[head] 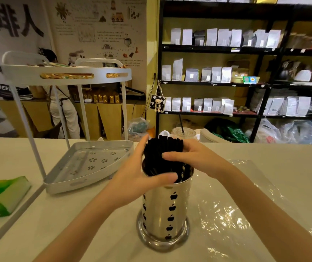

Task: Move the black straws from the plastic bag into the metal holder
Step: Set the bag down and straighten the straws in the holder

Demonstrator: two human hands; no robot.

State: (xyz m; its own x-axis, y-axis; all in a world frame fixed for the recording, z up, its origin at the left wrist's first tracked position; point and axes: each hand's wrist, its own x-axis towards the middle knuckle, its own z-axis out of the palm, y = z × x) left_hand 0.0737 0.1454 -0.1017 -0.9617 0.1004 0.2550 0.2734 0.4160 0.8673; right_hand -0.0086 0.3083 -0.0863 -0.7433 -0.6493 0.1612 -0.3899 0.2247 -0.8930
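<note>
Straws, a thick black bundle, stand upright in the holder, their tops well above its rim, with both hands wrapped around them. The left hand curls round the bundle's left side: its fingers reach up behind the straws, and its thumb lies across the front, right at the holder's rim. The right hand grasps the bundle from the other side, higher up, its thumb pressed on the front of the straws just above the left thumb; its other fingers are hidden behind the bundle. Both grips are closed on the straws.

Below the fingers, the holder is a shiny metal cylinder with black apple-shaped cutouts, standing on a round foot on the table. Under and to the right of the holder, beneath the right forearm, the plastic bag lies flat and crinkled on the table; no straws show in it.

Left of the left hand stands a white two-tier rack, its lower tray perforated with flower shapes. Further left, at the table edge, lies a green packet. Beyond the fingertips, behind the straws, a lidded cup with one black straw sits at the far edge. Dark shelves of pouches fill the background.
</note>
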